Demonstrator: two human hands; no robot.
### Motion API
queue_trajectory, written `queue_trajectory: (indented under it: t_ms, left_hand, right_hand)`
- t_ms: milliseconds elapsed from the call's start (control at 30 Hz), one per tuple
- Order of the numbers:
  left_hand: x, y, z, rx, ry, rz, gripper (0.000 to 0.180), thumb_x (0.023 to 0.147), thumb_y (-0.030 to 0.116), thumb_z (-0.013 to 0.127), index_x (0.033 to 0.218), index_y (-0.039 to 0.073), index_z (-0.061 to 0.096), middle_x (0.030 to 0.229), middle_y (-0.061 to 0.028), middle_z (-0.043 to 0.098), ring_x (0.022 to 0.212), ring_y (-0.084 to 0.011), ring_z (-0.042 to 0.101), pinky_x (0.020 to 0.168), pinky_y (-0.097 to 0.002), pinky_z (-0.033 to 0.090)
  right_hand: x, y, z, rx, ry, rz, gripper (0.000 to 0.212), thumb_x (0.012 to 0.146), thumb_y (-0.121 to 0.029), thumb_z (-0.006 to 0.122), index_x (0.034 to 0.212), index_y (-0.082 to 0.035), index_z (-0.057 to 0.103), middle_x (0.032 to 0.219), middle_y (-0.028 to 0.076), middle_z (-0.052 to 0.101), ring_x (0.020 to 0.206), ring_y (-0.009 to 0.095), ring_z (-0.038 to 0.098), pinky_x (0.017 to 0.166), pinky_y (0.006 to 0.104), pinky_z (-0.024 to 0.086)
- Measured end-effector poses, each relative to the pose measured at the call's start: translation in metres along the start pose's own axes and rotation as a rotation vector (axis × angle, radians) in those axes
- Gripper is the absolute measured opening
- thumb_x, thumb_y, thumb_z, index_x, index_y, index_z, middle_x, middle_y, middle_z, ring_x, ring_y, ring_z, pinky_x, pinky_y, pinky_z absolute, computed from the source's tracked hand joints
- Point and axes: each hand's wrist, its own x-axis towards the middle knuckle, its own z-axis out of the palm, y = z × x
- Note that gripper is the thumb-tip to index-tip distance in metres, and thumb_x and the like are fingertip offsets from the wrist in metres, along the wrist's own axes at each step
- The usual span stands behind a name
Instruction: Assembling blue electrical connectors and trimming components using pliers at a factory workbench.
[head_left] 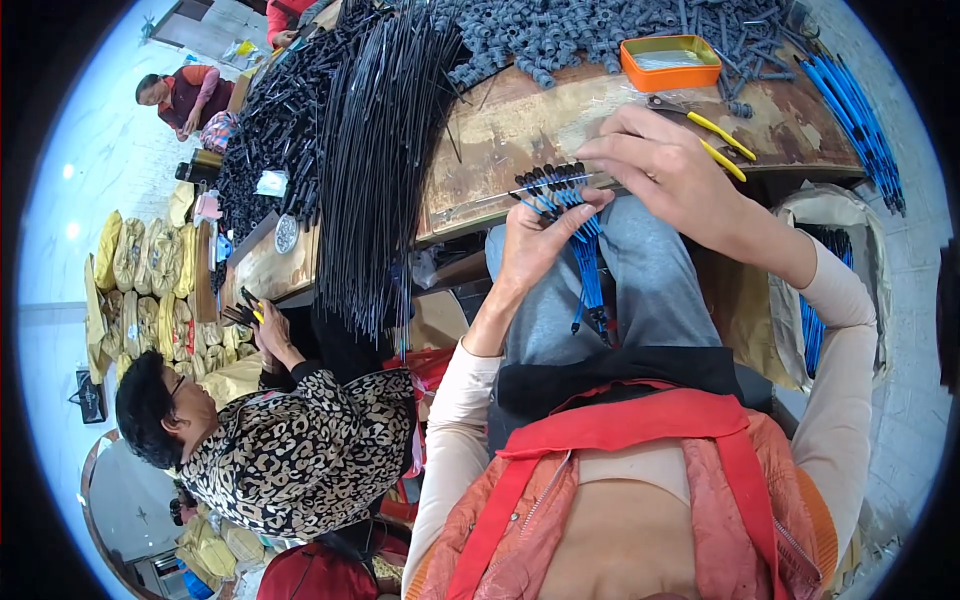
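Worn brown worktop [515,115] curves across the upper view, bearing a long sheaf of black rods [385,150]. Just off its edge, a slim blue-and-black bundle [588,265] hangs clasped in the left grip [540,235]; the right grip [665,165] hovers near its black tips [550,175], pinching or not I can't tell. Probably light, springy, slippery; best held snugly below those tips.

Bright, cool light leaves two small glare spots on the glossy white wall [88,200]. Shadow darkens beneath the near edge of the worn brown wooden desk [505,125], which bends with fisheye distortion; blue-fringed black rings the view.
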Motion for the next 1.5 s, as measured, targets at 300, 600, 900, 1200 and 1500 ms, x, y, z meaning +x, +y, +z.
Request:
queue_trajectory:
  t_ms: [300, 600, 900, 1200, 1500]
  left_hand:
    - [0.000, 0.002, 0.005, 0.036, 0.009, 0.023, 0.019, 0.091, 0.001, 0.063, 0.109, -0.001, 0.067, 0.103, -0.0117, 0.071, 0.099, -0.0180, 0.067, 0.089, -0.0307, 0.052]
    - [-0.002, 0.000, 0.004, 0.014, 0.012, 0.025, 0.019, 0.091, 0.000, 0.063, 0.109, -0.002, 0.067, 0.106, -0.0126, 0.071, 0.101, -0.0176, 0.066, 0.092, -0.0307, 0.051]
    - [-0.002, -0.001, 0.001, -0.027, -0.017, 0.023, 0.018, 0.091, 0.000, 0.063, 0.109, -0.003, 0.067, 0.105, -0.0133, 0.071, 0.102, -0.0186, 0.066, 0.092, -0.0314, 0.052]
    - [0.000, -0.003, 0.000, -0.021, -0.038, 0.016, 0.018, 0.090, -0.002, 0.064, 0.107, -0.002, 0.067, 0.104, -0.0118, 0.071, 0.100, -0.0192, 0.067, 0.089, -0.0311, 0.053]
    - [0.000, -0.004, -0.001, -0.031, -0.062, -0.009, 0.020, 0.091, 0.000, 0.064, 0.110, -0.001, 0.068, 0.105, -0.0085, 0.072, 0.099, -0.0134, 0.065, 0.089, -0.0280, 0.051]
  right_hand:
    - [-0.004, -0.001, 0.009, 0.021, 0.034, -0.002, 0.035, 0.082, 0.005, 0.061, 0.116, -0.004, 0.065, 0.097, 0.012, 0.055, 0.088, 0.027, 0.059, 0.075, 0.0348, 0.048]
    - [-0.005, -0.005, 0.014, 0.036, 0.066, 0.032, 0.037, 0.083, 0.006, 0.060, 0.118, -0.005, 0.064, 0.096, 0.012, 0.055, 0.086, 0.026, 0.059, 0.073, 0.0346, 0.048]
    - [-0.003, 0.002, 0.019, 0.087, 0.038, -0.018, 0.038, 0.082, 0.006, 0.060, 0.118, -0.006, 0.064, 0.098, 0.012, 0.056, 0.088, 0.026, 0.059, 0.074, 0.0336, 0.048]
    - [0.000, 0.004, 0.016, 0.078, -0.009, -0.057, 0.037, 0.083, 0.006, 0.059, 0.118, -0.005, 0.063, 0.103, 0.013, 0.055, 0.092, 0.029, 0.058, 0.077, 0.0353, 0.048]
    - [0.005, 0.004, 0.014, -0.017, -0.019, -0.134, 0.039, 0.077, 0.006, 0.061, 0.115, -0.004, 0.061, 0.102, 0.013, 0.054, 0.096, 0.031, 0.057, 0.083, 0.0382, 0.047]
